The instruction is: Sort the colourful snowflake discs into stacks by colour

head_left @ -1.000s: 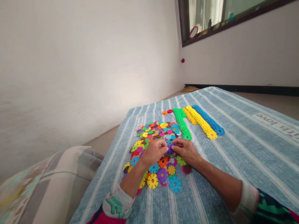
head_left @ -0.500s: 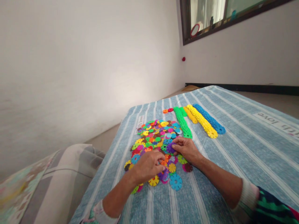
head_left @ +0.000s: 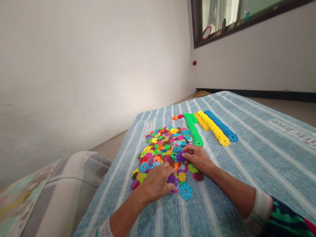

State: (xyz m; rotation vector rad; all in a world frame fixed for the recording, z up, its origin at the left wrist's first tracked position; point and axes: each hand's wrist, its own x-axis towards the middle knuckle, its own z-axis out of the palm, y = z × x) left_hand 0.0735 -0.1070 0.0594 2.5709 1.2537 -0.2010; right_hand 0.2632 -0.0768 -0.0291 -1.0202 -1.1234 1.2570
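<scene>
My right hand (head_left: 197, 157) pinches a purple notched plastic disc (head_left: 180, 156) between thumb and fingertips, at the right edge of a loose pile of many-coloured discs (head_left: 158, 152). Lower down, over the near part of the pile, my left hand (head_left: 159, 181) has its thumb and forefinger curled around the rim of another purple disc (head_left: 172, 179). Part of that disc is hidden by the fingers. Close by lie a blue disc (head_left: 185, 191) and a yellow disc (head_left: 182, 176).
Beyond my right hand lie rows of overlapping discs: a long green row (head_left: 194, 130), a short green one, orange, yellow (head_left: 213, 127) and blue (head_left: 221, 126). An orange disc (head_left: 175, 118) and a red disc (head_left: 180, 116) lie at the far side. Striped cloth (head_left: 247, 141) covers the table.
My left hand has shifted slightly down and closed its thumb and forefinger around the purple disc, which sits a little higher in view. My right hand stays in place with its disc.
</scene>
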